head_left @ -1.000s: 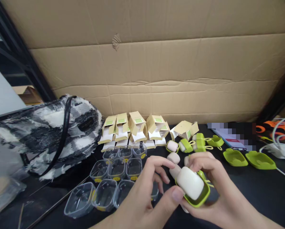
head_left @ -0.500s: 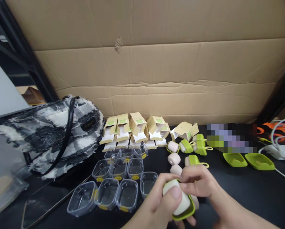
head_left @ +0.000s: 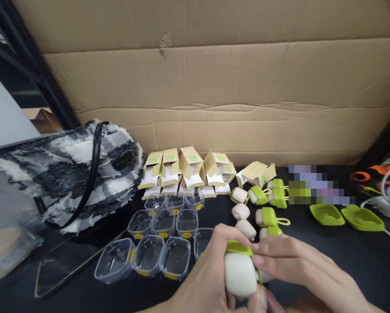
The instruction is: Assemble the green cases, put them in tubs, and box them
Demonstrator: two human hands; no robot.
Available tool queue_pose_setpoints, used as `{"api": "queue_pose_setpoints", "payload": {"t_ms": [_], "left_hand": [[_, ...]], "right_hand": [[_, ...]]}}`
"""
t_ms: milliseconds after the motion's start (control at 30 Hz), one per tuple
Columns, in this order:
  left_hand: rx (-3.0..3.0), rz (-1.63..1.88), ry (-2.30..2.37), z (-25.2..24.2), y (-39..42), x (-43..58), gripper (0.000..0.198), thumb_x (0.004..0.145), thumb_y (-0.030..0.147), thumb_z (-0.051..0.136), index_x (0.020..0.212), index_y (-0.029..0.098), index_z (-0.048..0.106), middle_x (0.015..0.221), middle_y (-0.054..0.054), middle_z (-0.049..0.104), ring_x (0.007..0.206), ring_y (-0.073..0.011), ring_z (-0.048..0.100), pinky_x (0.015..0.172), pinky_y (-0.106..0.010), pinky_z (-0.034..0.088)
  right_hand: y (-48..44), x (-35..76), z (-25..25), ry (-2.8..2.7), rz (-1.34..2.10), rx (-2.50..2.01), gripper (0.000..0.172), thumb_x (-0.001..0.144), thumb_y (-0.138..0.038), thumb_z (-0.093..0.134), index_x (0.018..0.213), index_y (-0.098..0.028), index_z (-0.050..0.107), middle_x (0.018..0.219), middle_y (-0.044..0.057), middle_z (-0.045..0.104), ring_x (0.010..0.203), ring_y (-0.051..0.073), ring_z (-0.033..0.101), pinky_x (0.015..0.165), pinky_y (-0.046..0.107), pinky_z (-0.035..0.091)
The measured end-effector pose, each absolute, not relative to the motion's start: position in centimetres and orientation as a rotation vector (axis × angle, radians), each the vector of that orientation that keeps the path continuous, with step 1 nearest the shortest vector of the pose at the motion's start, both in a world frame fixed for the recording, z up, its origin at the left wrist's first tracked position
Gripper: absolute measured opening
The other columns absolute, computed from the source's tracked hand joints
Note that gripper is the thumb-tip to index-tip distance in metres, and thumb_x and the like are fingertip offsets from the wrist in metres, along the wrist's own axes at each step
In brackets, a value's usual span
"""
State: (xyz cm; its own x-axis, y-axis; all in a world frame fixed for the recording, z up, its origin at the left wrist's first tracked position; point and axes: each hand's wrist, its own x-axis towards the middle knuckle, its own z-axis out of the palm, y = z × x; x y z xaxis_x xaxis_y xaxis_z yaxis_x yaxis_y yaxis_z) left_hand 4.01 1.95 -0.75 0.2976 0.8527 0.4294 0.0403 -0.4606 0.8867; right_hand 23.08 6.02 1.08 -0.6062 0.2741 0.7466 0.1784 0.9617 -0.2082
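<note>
My left hand is wrapped round a cream, rounded case low in the view. A green, soft-looking cover sits along the far edge of the case. The fingers of my right hand pinch the cover and case at their right side; part of the cover is hidden under them. Just beyond my hands lie pale pinkish rounded pieces. Cream pieces in green covers with loops stand near my right fingers, one of them partly hidden.
Several clear plastic tubs stand in rows left of my hands. Opened cardboard boxes lie behind them. Two green covers and a white plug block with cables are at the right. A shaggy black-and-white bag stands left.
The case has turned in my hands, with the cover now at its far edge instead of beneath it. My right hand has come down round its right side. The camera view has shifted slightly.
</note>
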Motion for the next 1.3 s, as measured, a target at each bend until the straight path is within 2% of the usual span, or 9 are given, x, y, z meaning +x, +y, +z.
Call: {"api": "queue_pose_setpoints", "payload": {"t_ms": [67, 200, 433, 533, 733, 933, 1133, 1200, 1300], "left_hand": [[1.883, 1.362, 0.798, -0.9, 2.0, 4.1, 0.044, 0.073, 0.015, 0.063, 0.108, 0.029, 0.039, 0.091, 0.000, 0.048, 0.066, -0.0107, 0.051, 0.057, -0.019, 0.043], [1.975, 1.403, 0.793, -1.3, 2.0, 4.1, 0.051, 0.071, 0.010, 0.067, 0.109, 0.033, 0.043, 0.100, 0.000, 0.046, 0.091, -0.0170, 0.054, 0.077, -0.026, 0.047], [1.819, 1.232, 0.900, -2.8, 1.7, 4.5, 0.028, 0.083, 0.018, 0.065, 0.104, 0.030, 0.051, 0.111, -0.003, 0.048, 0.085, -0.0152, 0.057, 0.061, -0.019, 0.047], [1.842, 1.257, 0.819, -2.3, 1.7, 4.3, 0.040, 0.077, 0.016, 0.071, 0.107, 0.030, 0.048, 0.107, -0.003, 0.045, 0.090, -0.0175, 0.055, 0.067, -0.022, 0.048], [1.799, 1.179, 0.736, -0.5, 0.8, 3.9, 0.044, 0.079, 0.007, 0.060, 0.109, 0.033, 0.041, 0.111, -0.004, 0.039, 0.080, -0.0130, 0.050, 0.049, -0.013, 0.032], [1.691, 1.233, 0.831, 0.5, 1.0, 4.4, 0.032, 0.080, 0.010, 0.057, 0.100, 0.029, 0.040, 0.102, -0.002, 0.043, 0.080, -0.0134, 0.051, 0.058, -0.020, 0.041], [1.575, 1.213, 0.820, 0.0, 1.3, 4.0, 0.031, 0.089, 0.024, 0.061, 0.110, 0.031, 0.039, 0.087, 0.003, 0.045, 0.054, -0.0054, 0.037, 0.045, -0.016, 0.028], [1.497, 1.135, 0.863, 0.3, 0.9, 3.8, 0.029, 0.090, 0.029, 0.061, 0.109, 0.028, 0.040, 0.076, 0.006, 0.043, 0.053, -0.0061, 0.036, 0.046, -0.018, 0.028], [1.342, 1.073, 0.857, 0.7, 0.7, 3.9, 0.032, 0.091, 0.040, 0.063, 0.107, 0.027, 0.039, 0.078, 0.005, 0.046, 0.055, -0.0060, 0.038, 0.049, -0.018, 0.031]], "right_hand": [[5.7, 23.2, 1.2, -2.246, 0.017, -0.346, 0.028, 0.083, -0.013, 0.069, 0.108, -0.021, 0.060, 0.091, 0.004, 0.075, 0.082, 0.017, 0.074, 0.077, 0.026, 0.062], [5.5, 23.1, 1.2, -2.242, -0.158, -0.308, 0.014, 0.094, -0.013, 0.053, 0.097, -0.022, 0.063, 0.087, 0.003, 0.076, 0.079, 0.014, 0.075, 0.081, 0.022, 0.061], [5.7, 22.6, 1.1, -2.136, -0.196, -0.246, 0.018, 0.098, -0.016, 0.047, 0.091, -0.019, 0.064, 0.084, 0.002, 0.076, 0.080, 0.011, 0.075, 0.091, 0.018, 0.057], [5.8, 22.6, 1.9, -2.273, -0.169, -0.267, 0.009, 0.092, -0.012, 0.056, 0.094, -0.020, 0.061, 0.083, 0.002, 0.076, 0.077, 0.013, 0.074, 0.083, 0.021, 0.061], [6.0, 22.6, 2.2, -2.278, -0.051, -0.246, 0.027, 0.078, -0.005, 0.061, 0.097, -0.024, 0.054, 0.075, 0.002, 0.071, 0.063, 0.016, 0.070, 0.064, 0.029, 0.063], [6.2, 22.8, 1.1, -2.245, 0.208, -0.265, 0.043, 0.072, 0.000, 0.065, 0.108, -0.022, 0.054, 0.080, 0.004, 0.067, 0.068, 0.018, 0.067, 0.057, 0.030, 0.058], [6.3, 22.2, 1.3, -2.120, 0.384, -0.346, 0.040, 0.074, 0.002, 0.060, 0.106, -0.022, 0.054, 0.079, 0.002, 0.065, 0.067, 0.015, 0.067, 0.058, 0.026, 0.058], [6.1, 21.9, 1.5, -2.085, 0.377, -0.343, 0.040, 0.074, 0.002, 0.058, 0.106, -0.022, 0.054, 0.078, 0.001, 0.065, 0.066, 0.015, 0.067, 0.058, 0.024, 0.058], [6.1, 21.7, 1.2, -2.073, 0.393, -0.391, 0.038, 0.075, -0.002, 0.059, 0.107, -0.022, 0.054, 0.086, 0.003, 0.065, 0.075, 0.016, 0.068, 0.068, 0.026, 0.059]]}}
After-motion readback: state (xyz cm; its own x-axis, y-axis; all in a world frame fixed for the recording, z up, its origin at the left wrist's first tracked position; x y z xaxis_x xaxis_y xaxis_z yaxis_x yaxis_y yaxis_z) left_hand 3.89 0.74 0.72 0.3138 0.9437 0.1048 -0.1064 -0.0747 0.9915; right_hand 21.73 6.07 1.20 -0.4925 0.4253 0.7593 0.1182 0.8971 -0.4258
